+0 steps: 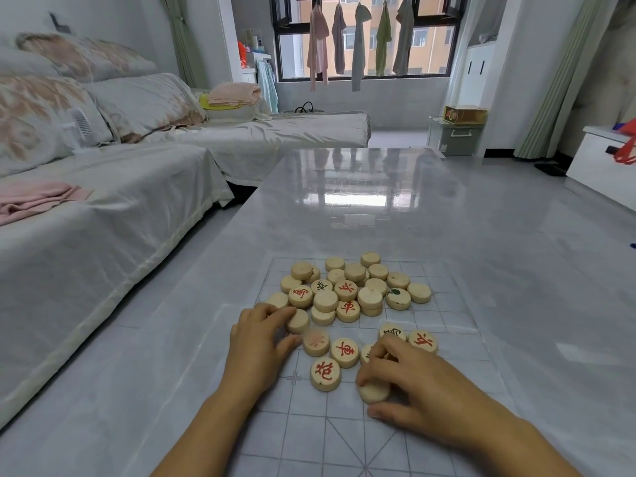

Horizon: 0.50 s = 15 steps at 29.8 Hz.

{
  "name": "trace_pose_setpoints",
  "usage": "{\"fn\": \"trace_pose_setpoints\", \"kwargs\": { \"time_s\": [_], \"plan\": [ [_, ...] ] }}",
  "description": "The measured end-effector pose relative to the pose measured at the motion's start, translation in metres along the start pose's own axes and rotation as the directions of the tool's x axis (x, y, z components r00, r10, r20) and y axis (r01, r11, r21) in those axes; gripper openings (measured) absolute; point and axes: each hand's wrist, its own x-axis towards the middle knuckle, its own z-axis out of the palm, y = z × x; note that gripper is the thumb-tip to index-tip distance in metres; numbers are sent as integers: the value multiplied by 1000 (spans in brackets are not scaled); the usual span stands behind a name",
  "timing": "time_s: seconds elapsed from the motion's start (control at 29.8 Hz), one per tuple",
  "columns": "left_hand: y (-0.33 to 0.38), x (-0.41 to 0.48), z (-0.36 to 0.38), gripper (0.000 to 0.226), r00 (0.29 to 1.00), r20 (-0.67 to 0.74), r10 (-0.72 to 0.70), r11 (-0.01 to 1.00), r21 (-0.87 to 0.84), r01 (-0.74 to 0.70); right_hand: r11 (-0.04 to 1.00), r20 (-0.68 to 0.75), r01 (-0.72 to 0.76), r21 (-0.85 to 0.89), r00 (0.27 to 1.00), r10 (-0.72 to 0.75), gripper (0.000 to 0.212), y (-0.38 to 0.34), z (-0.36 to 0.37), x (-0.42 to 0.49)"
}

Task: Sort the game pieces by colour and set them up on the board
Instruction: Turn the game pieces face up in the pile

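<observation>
A thin clear board (pixel 309 435) with a grey grid lies on the table in front of me. A heap of round wooden pieces (pixel 354 290) sits on its far half, some showing red characters, one green, many blank side up. Nearer me lie several red pieces (pixel 325 373) face up. My left hand (pixel 261 342) rests at the heap's left edge, its fingers and thumb round a blank piece (pixel 298 321). My right hand (pixel 409 383) lies over the right pieces, its fingers pinching a blank piece (pixel 374 392).
The glossy grey table (pixel 361 201) stretches away beyond the board. A sofa with white covers (pixel 103 218) runs along the left. Tiled floor lies to the right, with a white cabinet (pixel 602 166) at the far right.
</observation>
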Motion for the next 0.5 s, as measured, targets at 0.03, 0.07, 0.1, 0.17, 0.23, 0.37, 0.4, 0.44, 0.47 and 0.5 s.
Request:
{"fn": "trace_pose_setpoints", "kwargs": {
  "time_s": [0.03,0.07,0.1,0.17,0.23,0.37,0.4,0.44,0.47,0.5],
  "plan": [
    [0,0,0,42,1000,-5,2,1000,-10,-2,1000,-10,-1,0,1000,1,32,1,1,0],
    [0,1,1,40,1000,-13,6,1000,-27,-7,1000,-22,1,-3,1000,-1,32,2,2,-1],
    [0,1,1,37,1000,-15,9,999,-51,-9,1000,-32,6,-6,999,-6,33,3,2,-1],
    [1,1,1,31,1000,-18,10,996,-91,-12,1000,-50,14,0,999,-14,34,3,1,-1],
    [3,0,-1,23,1000,-26,17,992,-125,-20,999,-82,10,35,997,-7,38,1,-1,0],
    [1,1,-5,27,999,-29,-42,986,-162,36,990,-137,-55,127,988,72,25,-2,-1,2],
    [-1,3,-4,34,997,-38,-63,990,-128,57,989,-142,-68,135,986,87,24,-1,1,2],
    [-2,4,-4,38,996,-40,-85,993,-91,81,990,-149,-73,124,985,91,26,1,2,2],
    [-2,4,-4,39,992,-34,-118,991,-64,116,992,-155,-76,96,984,90,27,3,4,2],
    [-2,4,-3,35,988,-32,-151,988,-46,150,994,-160,-85,66,983,95,25,5,5,2]
  ]
}}
